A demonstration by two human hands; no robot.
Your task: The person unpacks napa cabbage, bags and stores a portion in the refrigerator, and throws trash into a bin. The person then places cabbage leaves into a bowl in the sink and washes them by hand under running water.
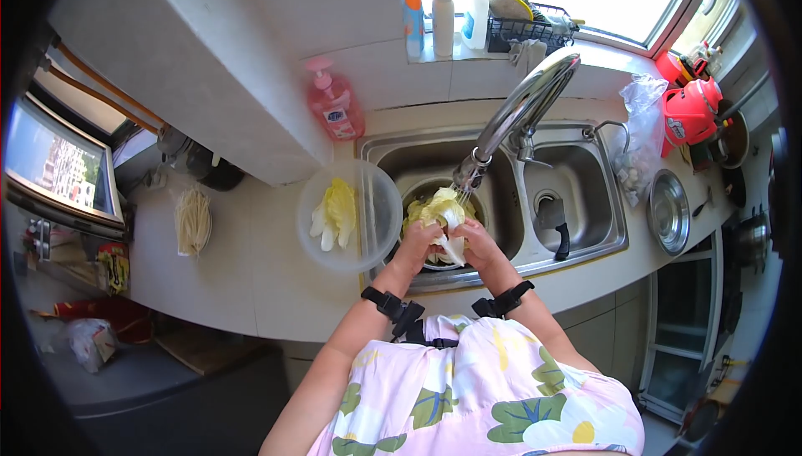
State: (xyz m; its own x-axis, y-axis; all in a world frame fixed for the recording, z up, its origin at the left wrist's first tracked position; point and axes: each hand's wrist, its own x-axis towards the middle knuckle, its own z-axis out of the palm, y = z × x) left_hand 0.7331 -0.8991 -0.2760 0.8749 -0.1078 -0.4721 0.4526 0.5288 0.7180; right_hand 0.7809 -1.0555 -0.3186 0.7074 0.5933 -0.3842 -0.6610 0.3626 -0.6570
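Your left hand [420, 244] and right hand [476, 244] both have their fingers closed on 1 leaf [451, 244], held over the sink [494, 182]. The tap [516, 106] ends just beyond your fingers. Left of them stands a tub [378, 215] with more leaves [338, 215]; right of them lies 1 knife [561, 237].

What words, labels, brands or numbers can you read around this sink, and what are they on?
None can be read with certainty.
Pink pump bottle: label visible, lettering too small.
Red container: pale markings, too blurred.
Spray bottle on the windowsill: bluish marking, no readable words.
Yellow packet at left: printing too blurred.
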